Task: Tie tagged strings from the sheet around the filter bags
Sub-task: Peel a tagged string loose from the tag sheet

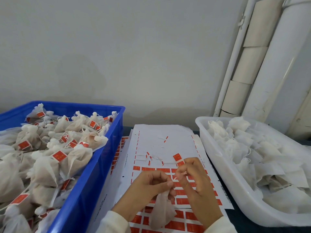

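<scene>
Left hand (149,184) pinches bag (162,211) neck; right hand (193,175) pinches tagged string (178,176). Risk: loose pinch, neck opens, knot slips off.

Your left hand (151,185) curls its fingers and thumb into a pinch at the gathered top of something white. Your right hand (193,175), just beside it, pinches with raised fingertips.
</scene>
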Demonstrator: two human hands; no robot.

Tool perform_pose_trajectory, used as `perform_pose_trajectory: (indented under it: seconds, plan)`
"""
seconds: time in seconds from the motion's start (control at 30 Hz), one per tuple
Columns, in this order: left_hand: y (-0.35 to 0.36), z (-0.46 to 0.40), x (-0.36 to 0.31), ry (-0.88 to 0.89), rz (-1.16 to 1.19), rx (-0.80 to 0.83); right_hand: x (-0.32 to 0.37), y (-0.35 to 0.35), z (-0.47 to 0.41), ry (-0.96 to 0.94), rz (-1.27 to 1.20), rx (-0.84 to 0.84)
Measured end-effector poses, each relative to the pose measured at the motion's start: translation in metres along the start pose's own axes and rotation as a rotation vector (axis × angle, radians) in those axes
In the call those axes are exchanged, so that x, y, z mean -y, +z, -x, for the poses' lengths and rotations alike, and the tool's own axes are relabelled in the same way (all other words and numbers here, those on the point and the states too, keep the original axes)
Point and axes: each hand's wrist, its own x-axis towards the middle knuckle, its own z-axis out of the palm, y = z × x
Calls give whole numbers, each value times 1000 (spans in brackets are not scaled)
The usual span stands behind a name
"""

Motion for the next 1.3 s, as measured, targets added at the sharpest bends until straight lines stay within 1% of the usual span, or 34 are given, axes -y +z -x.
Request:
perform_pose_trajectory:
  seconds: [0.07,0.13,0.2,0.27,0.37,0.5,0.63,0.73,0.87,1.0,1.13,1.3]
  plan:
    - [-1,-1,0,-7,7,-38,1,-3,-1,60,-87,-116]
    - [-1,-2,-2,0,41,-83,3,-7,-2,127,-239,-195]
    - [0,-3,-3,26,24,-129,6,-10,-3,139,-373,-196]
    - [2,-3,-3,68,-3,-158,10,-13,-3,119,-444,-157]
    - [2,-3,-5,106,57,-192,15,-14,-2,104,-521,-98]
    - [2,-2,-7,108,77,-220,18,-12,-2,28,-469,-18]
    - [2,-1,-6,89,64,-242,18,-4,-1,3,-433,43]
    - [1,0,-8,81,72,-231,17,-1,-1,-27,-358,106]
    - [-3,1,-11,88,64,-263,15,3,1,-63,-243,181]
    - [-7,2,-16,67,51,-245,17,4,1,-51,-220,195]
    - [-7,3,-18,48,36,-240,20,5,0,-30,-228,175]
    - [-8,4,-20,13,78,-239,19,7,0,-34,-204,169]
